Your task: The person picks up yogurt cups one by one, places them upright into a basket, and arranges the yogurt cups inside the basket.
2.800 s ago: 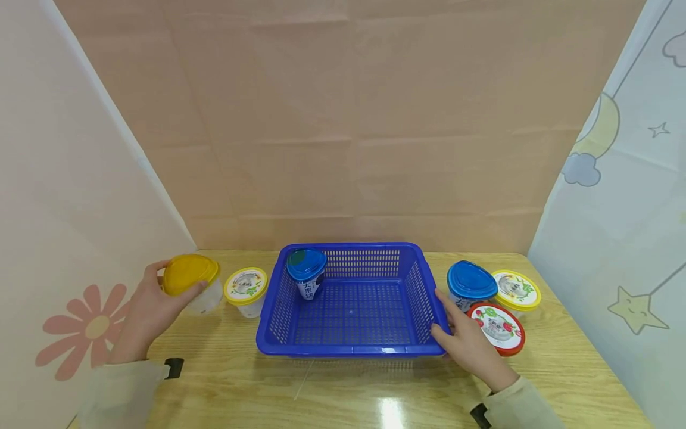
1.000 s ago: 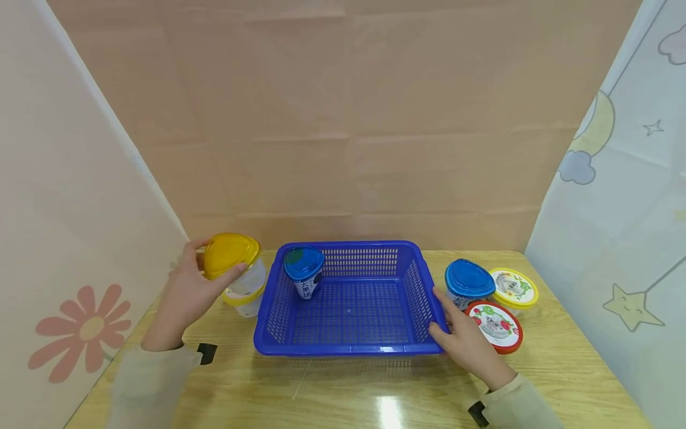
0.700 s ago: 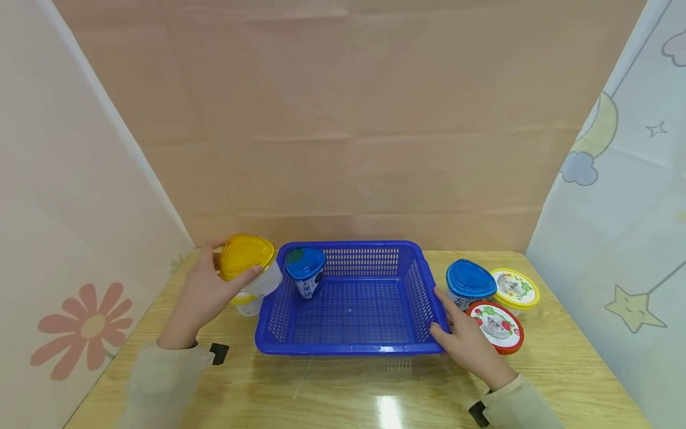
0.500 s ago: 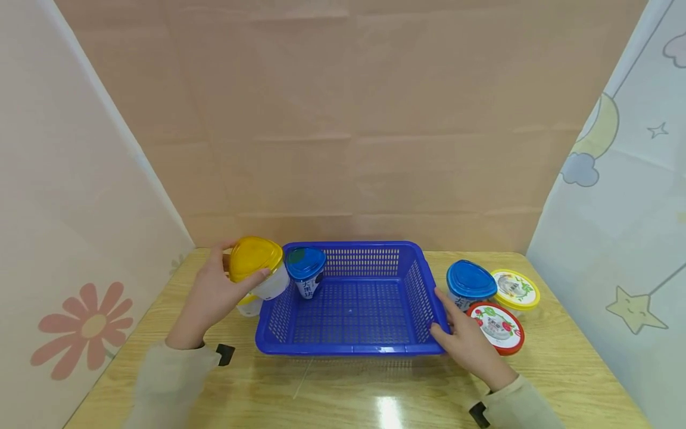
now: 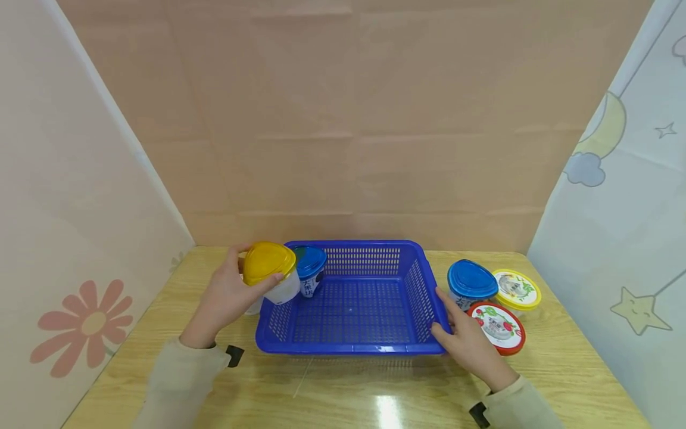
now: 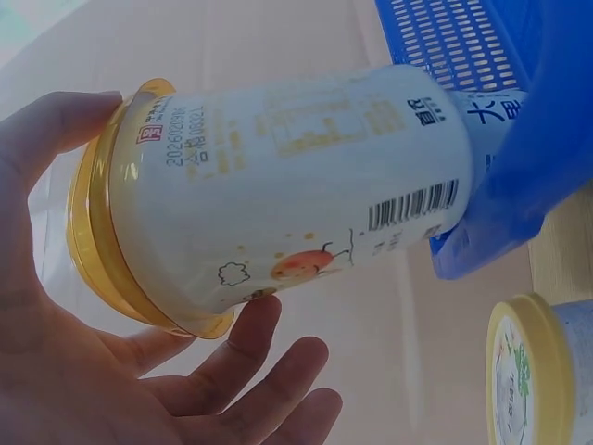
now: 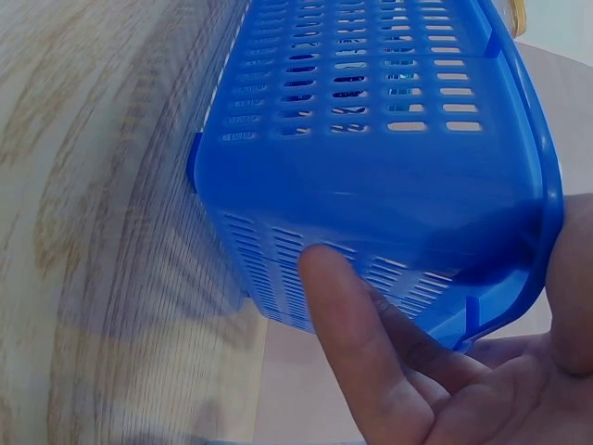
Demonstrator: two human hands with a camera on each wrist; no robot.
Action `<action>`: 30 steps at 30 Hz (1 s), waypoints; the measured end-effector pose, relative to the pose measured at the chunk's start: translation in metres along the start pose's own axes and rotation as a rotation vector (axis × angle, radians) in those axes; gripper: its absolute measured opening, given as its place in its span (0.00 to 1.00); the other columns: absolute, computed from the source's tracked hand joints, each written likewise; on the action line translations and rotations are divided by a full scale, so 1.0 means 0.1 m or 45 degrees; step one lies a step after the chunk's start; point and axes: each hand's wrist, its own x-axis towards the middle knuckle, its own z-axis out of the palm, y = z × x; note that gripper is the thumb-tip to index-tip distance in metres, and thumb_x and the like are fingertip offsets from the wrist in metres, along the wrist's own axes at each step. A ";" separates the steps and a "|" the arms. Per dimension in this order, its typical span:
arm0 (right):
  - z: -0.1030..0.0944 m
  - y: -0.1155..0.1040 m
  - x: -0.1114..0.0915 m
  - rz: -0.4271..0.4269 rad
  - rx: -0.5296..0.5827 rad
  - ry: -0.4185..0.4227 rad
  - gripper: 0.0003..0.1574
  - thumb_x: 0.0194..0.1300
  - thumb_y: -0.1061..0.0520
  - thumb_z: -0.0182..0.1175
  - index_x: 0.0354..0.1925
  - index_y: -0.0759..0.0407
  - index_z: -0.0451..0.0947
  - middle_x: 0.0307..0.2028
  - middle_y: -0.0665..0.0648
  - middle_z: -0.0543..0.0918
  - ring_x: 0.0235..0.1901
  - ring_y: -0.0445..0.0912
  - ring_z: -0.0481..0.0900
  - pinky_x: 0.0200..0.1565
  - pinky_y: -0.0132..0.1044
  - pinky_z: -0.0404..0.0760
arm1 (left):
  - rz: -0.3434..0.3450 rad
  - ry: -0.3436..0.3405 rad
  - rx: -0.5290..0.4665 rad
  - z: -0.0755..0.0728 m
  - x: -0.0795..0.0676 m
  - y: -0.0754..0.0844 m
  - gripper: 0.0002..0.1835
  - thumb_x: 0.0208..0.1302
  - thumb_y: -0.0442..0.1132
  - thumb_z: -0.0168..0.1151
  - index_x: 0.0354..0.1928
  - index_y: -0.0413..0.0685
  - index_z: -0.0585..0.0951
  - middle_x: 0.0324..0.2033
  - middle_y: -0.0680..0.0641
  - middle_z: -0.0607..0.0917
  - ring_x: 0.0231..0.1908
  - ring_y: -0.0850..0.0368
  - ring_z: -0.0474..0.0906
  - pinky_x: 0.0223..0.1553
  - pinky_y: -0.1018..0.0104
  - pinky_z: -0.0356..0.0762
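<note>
My left hand (image 5: 222, 301) holds a yellow-lidded cup (image 5: 270, 262) by its lid, thumb on one side and fingers on the other. The cup overlaps the left rim of the blue plastic basket (image 5: 351, 349) in the head view. In the left wrist view, the white cup body (image 6: 296, 195) carries a barcode and a printed date. Inside the basket's back left corner stands a blue-lidded cup (image 5: 312, 262), partly hidden by the held one. On the basket's right rim, my right hand (image 5: 466, 339) grips the edge, its fingers against the outer wall (image 7: 343, 185).
Left of the basket stands a tub with a pale yellow rim (image 6: 533, 371), mostly hidden in the head view. Right of it are another blue-lidded cup (image 5: 471, 280), a yellow-rimmed tub (image 5: 517, 289) and a red-rimmed tub (image 5: 498, 326). Walls enclose the wooden table (image 5: 332, 393).
My left hand has lifted the yellow-lidded cup from the left side of the table and carried it right, past the yellow-rimmed tub, to the basket's left rim. The right hand stays on the basket.
</note>
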 end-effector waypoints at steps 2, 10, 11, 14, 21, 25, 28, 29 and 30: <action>0.00 -0.01 0.00 0.007 0.007 0.001 0.46 0.70 0.59 0.57 0.79 0.59 0.48 0.60 0.75 0.75 0.46 0.55 0.84 0.27 0.40 0.84 | 0.003 -0.006 0.004 0.02 0.01 0.01 0.52 0.58 0.64 0.69 0.72 0.41 0.56 0.52 0.35 0.78 0.46 0.42 0.79 0.44 0.53 0.84; 0.00 -0.01 0.00 0.018 0.012 -0.006 0.47 0.70 0.59 0.58 0.79 0.59 0.47 0.60 0.76 0.74 0.46 0.56 0.84 0.27 0.41 0.85 | 0.018 -0.049 0.020 0.11 0.04 -0.02 0.50 0.57 0.63 0.71 0.70 0.42 0.58 0.50 0.36 0.79 0.42 0.45 0.80 0.39 0.57 0.84; 0.00 -0.01 0.00 0.018 0.013 -0.007 0.47 0.70 0.59 0.58 0.79 0.59 0.47 0.61 0.76 0.74 0.47 0.56 0.84 0.27 0.41 0.85 | 0.014 -0.056 0.021 0.11 0.04 -0.03 0.50 0.57 0.63 0.71 0.70 0.42 0.58 0.51 0.36 0.79 0.42 0.45 0.81 0.39 0.57 0.84; 0.00 -0.01 0.00 0.014 0.011 -0.005 0.47 0.70 0.59 0.57 0.79 0.59 0.47 0.61 0.76 0.74 0.47 0.57 0.83 0.27 0.41 0.85 | -0.002 -0.085 0.015 0.13 0.05 -0.04 0.51 0.57 0.63 0.70 0.71 0.42 0.58 0.53 0.35 0.78 0.43 0.45 0.81 0.41 0.56 0.85; 0.00 -0.01 0.00 0.002 0.001 0.002 0.46 0.70 0.59 0.57 0.79 0.60 0.48 0.61 0.76 0.74 0.49 0.58 0.83 0.28 0.40 0.84 | -0.077 -0.155 0.026 0.14 0.05 -0.01 0.52 0.56 0.62 0.70 0.71 0.41 0.56 0.53 0.33 0.79 0.40 0.47 0.81 0.38 0.59 0.84; 0.00 -0.01 0.00 0.006 0.010 0.002 0.46 0.70 0.59 0.57 0.79 0.60 0.48 0.61 0.76 0.74 0.47 0.56 0.84 0.27 0.40 0.84 | -0.080 -0.187 0.017 0.17 0.06 0.00 0.51 0.55 0.60 0.72 0.70 0.38 0.58 0.53 0.33 0.78 0.41 0.47 0.81 0.38 0.60 0.84; 0.01 -0.01 0.00 0.007 0.015 0.005 0.46 0.70 0.59 0.57 0.79 0.59 0.48 0.61 0.76 0.74 0.45 0.56 0.84 0.26 0.41 0.84 | -0.053 -0.213 0.029 0.20 0.08 -0.01 0.50 0.55 0.59 0.73 0.68 0.36 0.60 0.53 0.33 0.78 0.41 0.47 0.80 0.38 0.60 0.84; 0.01 0.00 0.00 0.007 0.015 0.005 0.46 0.70 0.59 0.57 0.79 0.59 0.48 0.61 0.76 0.74 0.45 0.56 0.84 0.26 0.41 0.84 | -0.046 -0.221 0.040 0.20 0.09 -0.02 0.49 0.54 0.59 0.73 0.68 0.36 0.61 0.53 0.34 0.78 0.41 0.48 0.80 0.38 0.61 0.83; 0.01 0.00 0.00 0.006 0.016 0.007 0.46 0.70 0.59 0.57 0.79 0.59 0.48 0.61 0.76 0.74 0.46 0.56 0.84 0.26 0.41 0.84 | -0.036 -0.232 0.054 0.21 0.10 -0.03 0.49 0.54 0.58 0.73 0.67 0.35 0.62 0.52 0.34 0.78 0.40 0.48 0.80 0.37 0.61 0.83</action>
